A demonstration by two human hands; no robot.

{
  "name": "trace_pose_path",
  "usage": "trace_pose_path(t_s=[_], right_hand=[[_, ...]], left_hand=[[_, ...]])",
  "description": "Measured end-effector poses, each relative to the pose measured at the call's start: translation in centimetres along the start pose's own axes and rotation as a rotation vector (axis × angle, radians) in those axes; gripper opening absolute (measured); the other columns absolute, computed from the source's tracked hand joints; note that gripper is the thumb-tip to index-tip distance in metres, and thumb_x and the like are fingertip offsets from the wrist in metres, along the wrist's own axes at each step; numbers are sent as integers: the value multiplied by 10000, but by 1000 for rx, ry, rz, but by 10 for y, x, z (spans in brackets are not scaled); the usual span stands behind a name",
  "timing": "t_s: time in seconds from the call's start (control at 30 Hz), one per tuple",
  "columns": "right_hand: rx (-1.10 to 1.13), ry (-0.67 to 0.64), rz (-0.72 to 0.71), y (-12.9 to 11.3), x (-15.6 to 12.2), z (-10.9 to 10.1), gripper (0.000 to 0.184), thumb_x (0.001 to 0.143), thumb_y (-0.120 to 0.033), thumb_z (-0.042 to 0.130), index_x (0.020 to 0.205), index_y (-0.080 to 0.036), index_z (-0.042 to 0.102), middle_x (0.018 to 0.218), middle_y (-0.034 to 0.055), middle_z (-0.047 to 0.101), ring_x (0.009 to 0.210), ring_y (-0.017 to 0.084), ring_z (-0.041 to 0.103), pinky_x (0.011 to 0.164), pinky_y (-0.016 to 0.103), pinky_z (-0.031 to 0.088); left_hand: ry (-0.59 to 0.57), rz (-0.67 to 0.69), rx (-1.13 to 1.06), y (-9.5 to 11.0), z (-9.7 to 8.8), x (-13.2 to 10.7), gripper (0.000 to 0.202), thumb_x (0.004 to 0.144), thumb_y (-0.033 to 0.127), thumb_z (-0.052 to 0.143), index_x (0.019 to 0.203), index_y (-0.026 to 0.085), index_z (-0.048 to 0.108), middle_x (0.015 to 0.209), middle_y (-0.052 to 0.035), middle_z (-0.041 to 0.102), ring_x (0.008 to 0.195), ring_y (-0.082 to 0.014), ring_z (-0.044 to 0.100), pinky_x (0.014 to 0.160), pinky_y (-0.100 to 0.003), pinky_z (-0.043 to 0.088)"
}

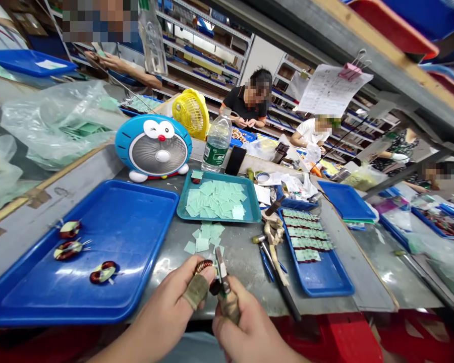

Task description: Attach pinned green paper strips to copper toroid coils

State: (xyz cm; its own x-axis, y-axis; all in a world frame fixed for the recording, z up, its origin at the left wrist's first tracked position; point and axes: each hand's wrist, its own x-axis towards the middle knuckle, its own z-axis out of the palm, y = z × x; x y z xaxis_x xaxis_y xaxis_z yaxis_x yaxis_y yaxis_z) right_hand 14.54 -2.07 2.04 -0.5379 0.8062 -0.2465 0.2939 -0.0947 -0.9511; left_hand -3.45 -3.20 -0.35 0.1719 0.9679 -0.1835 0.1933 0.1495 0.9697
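At the bottom middle of the frame, the left hand (179, 293) is curled, pinching a small wire coil (203, 266) between thumb and fingers. The right hand (244, 317) is closed around a tool (230, 305), its flat metal end right beside the coil. Low in the frame, the front edge of the grey table (245, 247) runs by the wrists. Bare grey table shows on both sides of the hands, between a big blue tray (136, 217) at left and some long tools (282, 277) at right. The big tray comes right up to the front edge and has three coils (103, 272) in it. Past the tools, a smaller blue tray (321, 277) has rows of green-topped parts (306, 232) in its far end. Some loose green squares (204, 237) lie in front of the hands, and the teal tray (181, 204) behind them holds a messy heap more. Farther back stand a blue fan (162, 156) and a bottle (215, 156).
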Motion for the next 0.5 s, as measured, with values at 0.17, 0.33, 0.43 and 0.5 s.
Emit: trace_pose_path(t_s=[0.17, 0.33, 0.43, 0.5], right_hand=[[-255, 48, -24, 10, 5, 2, 397, 856, -150, 571, 1244, -226, 536, 991, 16, 685, 913, 188, 648, 817, 279, 474], [-516, 124, -38, 21, 11, 7, 326, 867, -185, 515, 1192, -208, 514, 918, 50, 684, 814, 240, 658, 755, 331, 463], [-583, 168, -38, 23, 12, 7, 311, 874, -197, 492, 1184, -224, 498, 931, 50, 689, 840, 262, 674, 738, 335, 449], [-602, 174, -40, 26, 11, 7, 270, 879, -199, 482, 1146, -234, 497, 896, 36, 690, 802, 254, 674, 698, 322, 439]], left_hand=[[73, 59, 120, -2, -7, 2, 376, 1054, 558, 395, 914, 235, 529, 821, 18, 620, 761, -184, 592, 689, -279, 402], [110, 107, 149, 2, -10, 5, 376, 1058, 548, 394, 889, 237, 521, 799, 21, 614, 737, -184, 595, 681, -281, 404], [137, 112, 142, 0, -8, 5, 383, 1060, 550, 385, 881, 237, 514, 796, 20, 602, 737, -186, 599, 681, -284, 408], [162, 110, 142, -1, -6, 4, 386, 1052, 559, 402, 870, 237, 513, 779, 24, 588, 720, -184, 590, 667, -284, 407]])
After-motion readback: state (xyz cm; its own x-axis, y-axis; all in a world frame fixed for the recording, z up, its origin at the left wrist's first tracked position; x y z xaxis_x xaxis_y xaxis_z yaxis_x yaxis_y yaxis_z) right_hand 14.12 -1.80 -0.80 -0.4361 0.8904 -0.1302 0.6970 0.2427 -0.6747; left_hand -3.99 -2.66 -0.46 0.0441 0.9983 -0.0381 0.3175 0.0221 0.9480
